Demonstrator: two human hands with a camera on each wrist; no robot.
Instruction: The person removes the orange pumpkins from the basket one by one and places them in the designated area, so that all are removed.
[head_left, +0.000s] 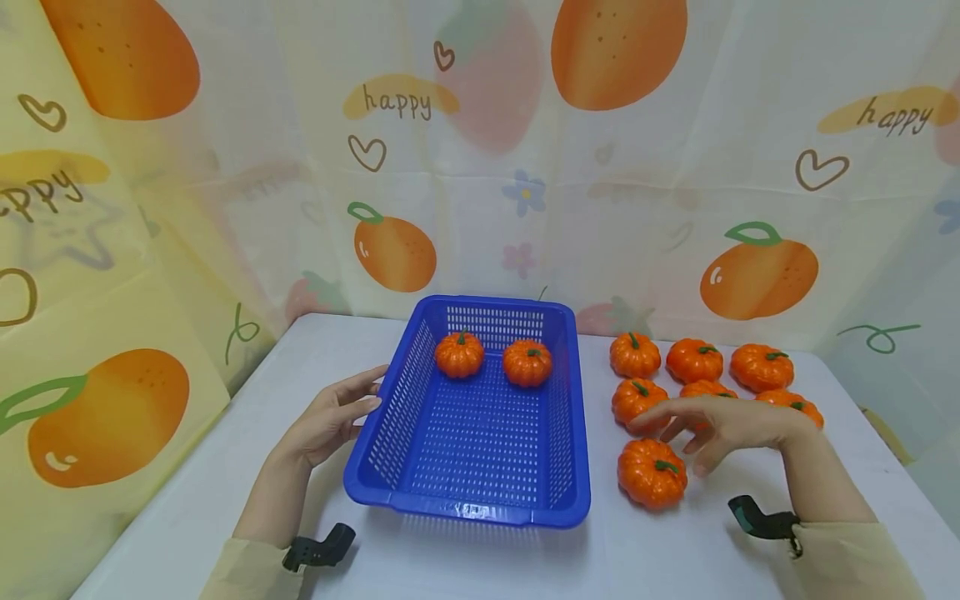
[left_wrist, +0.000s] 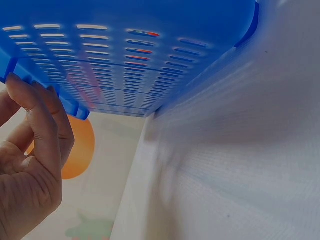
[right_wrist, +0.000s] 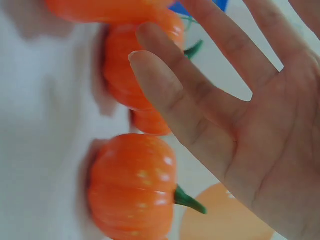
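Note:
My left hand (head_left: 330, 421) is at the left side of a blue plastic basket (head_left: 397, 506), its bent fingertips touching the rim from outside. In the left wrist view those fingers (left_wrist: 42, 117) meet the underside of the rim. Two small orange pumpkins (head_left: 459, 355) with green stems sit at the far end inside the basket. To the right of the basket, my right hand (head_left: 723, 425) hovers with spread fingers over several more pumpkins, holding nothing. Nearest to it is the front pumpkin (head_left: 652, 474); another pumpkin (head_left: 637, 403) lies under its fingertips. The hand partly hides others behind it.
Further back stand more pumpkins (head_left: 761, 367) in rough rows on the white table (head_left: 480, 562). A fruit-print curtain (head_left: 480, 217) hangs right behind the table's far edge and along the left side. Each wrist carries a black camera mount (head_left: 761, 518).

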